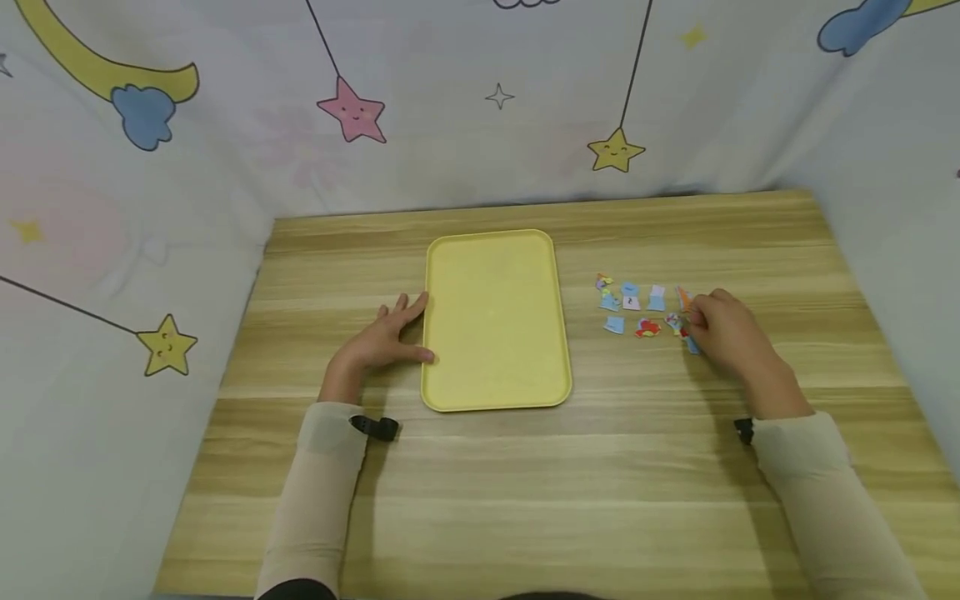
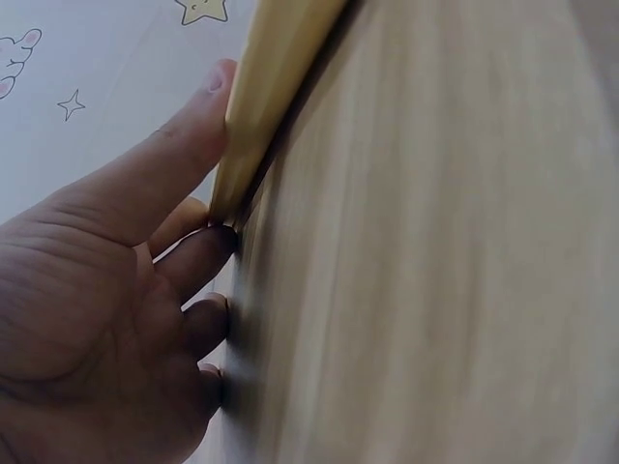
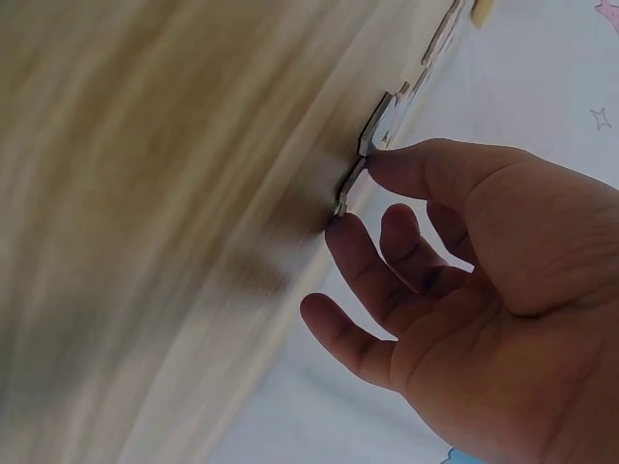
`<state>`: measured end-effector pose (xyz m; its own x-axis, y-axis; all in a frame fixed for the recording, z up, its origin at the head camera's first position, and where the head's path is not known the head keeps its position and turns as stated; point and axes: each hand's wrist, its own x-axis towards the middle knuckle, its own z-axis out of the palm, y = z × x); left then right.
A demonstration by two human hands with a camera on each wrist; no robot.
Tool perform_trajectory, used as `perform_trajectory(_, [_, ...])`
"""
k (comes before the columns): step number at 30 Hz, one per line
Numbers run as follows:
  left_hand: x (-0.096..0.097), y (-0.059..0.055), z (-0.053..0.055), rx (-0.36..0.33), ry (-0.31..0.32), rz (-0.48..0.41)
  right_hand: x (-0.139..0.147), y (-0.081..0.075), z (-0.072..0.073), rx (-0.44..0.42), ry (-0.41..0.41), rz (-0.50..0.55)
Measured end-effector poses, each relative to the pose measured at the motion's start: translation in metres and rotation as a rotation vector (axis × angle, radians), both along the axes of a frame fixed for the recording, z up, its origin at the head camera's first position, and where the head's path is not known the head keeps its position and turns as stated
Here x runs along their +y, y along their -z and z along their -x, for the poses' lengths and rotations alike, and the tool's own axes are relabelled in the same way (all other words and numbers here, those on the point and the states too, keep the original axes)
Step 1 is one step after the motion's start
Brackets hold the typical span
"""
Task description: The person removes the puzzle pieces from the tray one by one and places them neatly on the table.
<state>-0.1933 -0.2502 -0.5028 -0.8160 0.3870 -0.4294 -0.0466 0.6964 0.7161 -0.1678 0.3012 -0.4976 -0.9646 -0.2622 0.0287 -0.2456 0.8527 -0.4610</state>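
A yellow tray (image 1: 495, 325) lies flat on the wooden table. My left hand (image 1: 386, 337) rests at its left side, fingers spread, with the thumb and a fingertip touching the rim. The left wrist view shows the thumb (image 2: 184, 135) against the tray's edge (image 2: 247, 116). Right of the tray, several small puzzle pieces lie in two loose rows, among them a red one (image 1: 648, 327) and a light blue one (image 1: 614, 324). At the right end of these rows my right hand (image 1: 727, 329) pinches a small flat puzzle piece (image 3: 350, 182) between thumb and finger, close over the table.
The wooden table (image 1: 480, 500) ends at a white curtain (image 1: 450, 158) printed with stars and moons, hanging behind and at both sides. Black straps (image 1: 375, 428) sit at both sleeve cuffs.
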Motion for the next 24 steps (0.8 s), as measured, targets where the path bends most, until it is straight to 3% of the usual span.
perform_trajectory(6, [0.002,0.0,-0.003,-0.002,0.001,-0.013,0.002,0.001,-0.002,-0.029,0.009,-0.008])
perform_trajectory(10, [0.004,-0.001,-0.002,0.025,-0.022,-0.013,0.002,0.0,0.002,0.021,0.009,0.006])
perform_trajectory(15, [0.005,-0.006,-0.004,0.112,-0.056,-0.02,-0.003,-0.004,0.007,0.068,0.016,0.041])
perform_trajectory(20, [0.002,-0.015,-0.009,0.195,-0.043,-0.017,-0.009,-0.007,0.006,0.006,0.043,0.054])
perform_trajectory(24, [0.002,-0.019,-0.014,0.329,-0.018,0.054,-0.011,-0.008,0.006,-0.024,0.049,0.054])
